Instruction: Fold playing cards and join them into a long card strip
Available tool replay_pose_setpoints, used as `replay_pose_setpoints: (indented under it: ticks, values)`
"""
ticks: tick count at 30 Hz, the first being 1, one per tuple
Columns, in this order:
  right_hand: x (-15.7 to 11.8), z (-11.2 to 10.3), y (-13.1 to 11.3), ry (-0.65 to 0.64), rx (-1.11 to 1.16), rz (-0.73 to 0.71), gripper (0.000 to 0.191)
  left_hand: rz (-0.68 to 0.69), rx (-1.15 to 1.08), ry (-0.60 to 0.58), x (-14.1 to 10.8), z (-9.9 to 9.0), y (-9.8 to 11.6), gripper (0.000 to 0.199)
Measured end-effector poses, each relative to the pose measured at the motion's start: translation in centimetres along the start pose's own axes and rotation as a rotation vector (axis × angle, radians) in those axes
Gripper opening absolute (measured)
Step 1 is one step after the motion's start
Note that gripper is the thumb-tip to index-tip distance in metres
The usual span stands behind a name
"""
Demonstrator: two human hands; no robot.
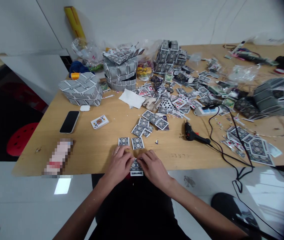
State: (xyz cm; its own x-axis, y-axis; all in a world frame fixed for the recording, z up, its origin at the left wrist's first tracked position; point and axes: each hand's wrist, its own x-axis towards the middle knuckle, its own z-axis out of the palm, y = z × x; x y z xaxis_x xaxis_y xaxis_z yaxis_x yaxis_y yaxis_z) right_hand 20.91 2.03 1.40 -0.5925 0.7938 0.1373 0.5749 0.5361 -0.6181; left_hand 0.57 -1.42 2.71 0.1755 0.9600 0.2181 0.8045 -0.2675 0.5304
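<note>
Both hands meet at the near edge of the table, left hand and right hand drawn in close, fingers bent, thumbs toward each other, tips closed on a patterned playing card. It lies left of the black glue gun and nearer to me, its lower end showing between my hands — whether it is one card or several layers, I cannot tell. I judge the step in hand to be folding or creasing, though my fingers hide the far edge. The next move, to my mind, calls for even pressure from both sides, with the edges kept square so the crease doesn't run crooked.

Just beyond my fingers, left of the glue gun, two similar cards lie side by side, slightly apart. Past them, also left of the gun, is a loose cluster of cards, some overlapping. A card stack with a face card on top sits farther left. Behind the gun lies a white power strip, then — farther back — a wide heap of scattered cards.
</note>
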Motion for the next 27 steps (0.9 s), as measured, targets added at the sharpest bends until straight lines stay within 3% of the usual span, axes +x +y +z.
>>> replay_pose_setpoints:
  ticks: [6, 11, 16, 20, 23, 27]
  values:
    - [0.1, 0.4, 0.2, 0.042, -0.036, -0.094, 0.011, 0.066, 0.000, 0.119, -1.2, 1.1, -0.6, 0.011]
    - [0.0, 0.8, 0.4, 0.042, -0.051, -0.124, 0.017, 0.184, 0.078, 0.056, -3.3, 1.4, 0.1, 0.031]
    - [-0.2, 0.4, 0.5, 0.064, -0.031, -0.173, 0.020, 0.218, 0.132, 0.028, -5.5, 1.4, 0.9, 0.051]
    - [-1.8, -0.5, 0.9, -0.001, 0.036, -0.298, 0.042, 0.210, 0.099, -0.058, -5.9, 1.3, 0.7, 0.062]
    - [-3.5, -0.8, 1.2, -0.024, 0.069, -0.369, 0.058, 0.227, 0.112, -0.038, -5.9, 1.7, 0.3, 0.057]
    - [-5.1, -0.5, 1.5, -0.014, 0.060, -0.442, 0.057, 0.271, 0.117, 0.031, -6.0, 2.3, 0.0, 0.043]
